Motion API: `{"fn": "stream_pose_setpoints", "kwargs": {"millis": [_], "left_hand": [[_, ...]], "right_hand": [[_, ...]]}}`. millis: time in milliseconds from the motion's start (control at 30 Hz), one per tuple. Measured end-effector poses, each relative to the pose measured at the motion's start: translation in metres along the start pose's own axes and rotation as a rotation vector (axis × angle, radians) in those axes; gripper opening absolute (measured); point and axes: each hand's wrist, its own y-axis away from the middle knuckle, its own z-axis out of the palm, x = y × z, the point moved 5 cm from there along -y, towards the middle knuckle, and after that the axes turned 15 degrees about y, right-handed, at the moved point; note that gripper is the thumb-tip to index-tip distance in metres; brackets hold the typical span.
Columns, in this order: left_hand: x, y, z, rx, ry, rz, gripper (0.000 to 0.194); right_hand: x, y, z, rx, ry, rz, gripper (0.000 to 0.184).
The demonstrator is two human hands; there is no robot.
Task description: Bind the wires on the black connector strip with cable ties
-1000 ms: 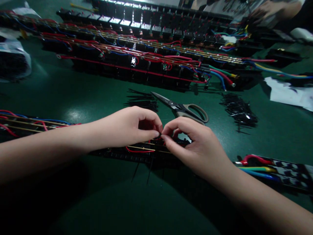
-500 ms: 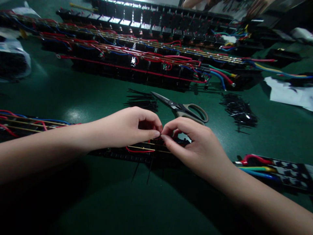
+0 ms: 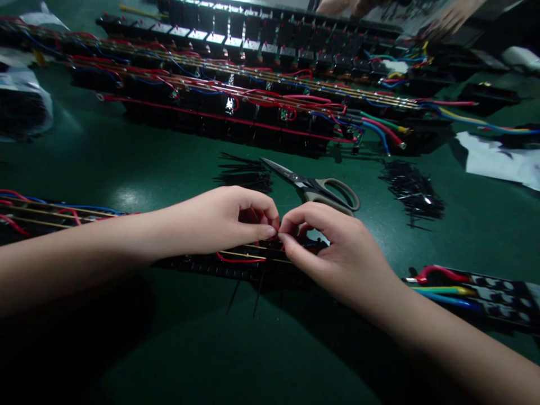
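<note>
My left hand (image 3: 242, 220) and my right hand (image 3: 327, 233) meet fingertip to fingertip, thumb and index finger pinched on each. Between them shows a tiny dark bit of what looks like a black cable tie, mostly hidden by the fingers. Both hands are over a long black strip assembly (image 3: 206, 265) with red wires and brass-coloured rods. Thin black tails (image 3: 256, 298) stick out from its near side. Just behind the hands lie scissors (image 3: 312, 185) with grey-green handles, blades apart from my fingers.
Black cable ties lie in a left pile (image 3: 247, 173) and a right pile (image 3: 412, 191). Wired black assemblies (image 3: 236, 95) line the back. Thick coloured leads (image 3: 447, 291) lie at right, a plastic bag (image 3: 25, 101) at left. Another person's hand (image 3: 453, 19) shows at the top right.
Both hands keep nearly the same pinch and place, with only a very slight shift. At the top right, the other person's hand has moved a little.
</note>
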Motion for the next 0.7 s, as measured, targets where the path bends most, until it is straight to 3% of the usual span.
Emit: {"fn": "stream_pose_setpoints", "kwargs": {"millis": [333, 700], "left_hand": [[0.0021, 0.0007, 0.0034, -0.059, 0.037, -0.038, 0.024], [0.0015, 0.0009, 0.0028, -0.04, 0.046, -0.035, 0.021]], "right_hand": [[0.0003, 0.0018, -0.0008, 0.025, 0.013, -0.019, 0.008], [-0.0008, 0.0012, -0.0024, 0.02, -0.02, 0.013, 0.01]]}}
